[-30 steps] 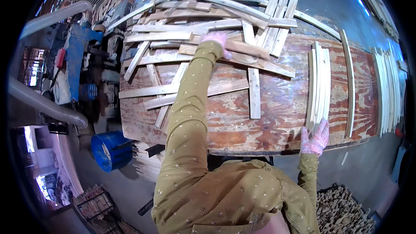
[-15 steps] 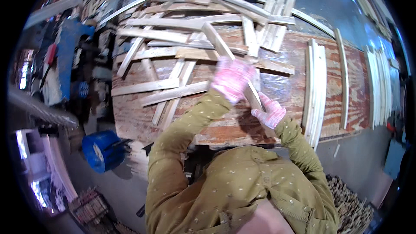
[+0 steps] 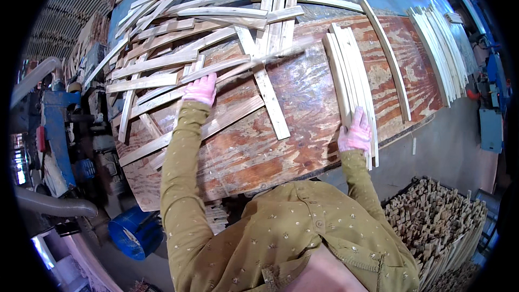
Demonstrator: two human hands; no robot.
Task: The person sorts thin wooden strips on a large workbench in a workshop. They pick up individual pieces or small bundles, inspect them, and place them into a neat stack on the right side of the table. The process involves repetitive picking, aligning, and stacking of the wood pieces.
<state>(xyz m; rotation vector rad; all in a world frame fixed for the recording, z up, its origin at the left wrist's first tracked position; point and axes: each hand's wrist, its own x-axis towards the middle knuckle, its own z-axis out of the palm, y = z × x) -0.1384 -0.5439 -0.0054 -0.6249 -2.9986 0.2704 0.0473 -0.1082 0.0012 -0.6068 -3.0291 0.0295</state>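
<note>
My left hand [image 3: 201, 90], in a pink and white glove, is closed round a wooden slat [image 3: 270, 57] among the loose slats on the left of the worktable. That slat's far end is smeared by motion and points up to the right. My right hand [image 3: 356, 132], gloved alike, grips the near end of a row of pale slats [image 3: 346, 70] lying side by side. Its thumb is on the row's left side and its fingers lie over the top. One knotty slat [image 3: 271, 103] lies on the plywood between my hands.
A heap of crossed slats [image 3: 162, 27] covers the far left. A single slat [image 3: 387, 62] and another row [image 3: 439, 57] lie to the right. A bin packed with sticks [image 3: 432, 216] stands below right. Left are a blue drum [image 3: 135, 233] and a blue machine [image 3: 58, 135].
The slat both hands held has left my right hand's earlier spot. My left hand has moved left to the heap, my right hand to the row. The view has shifted.
</note>
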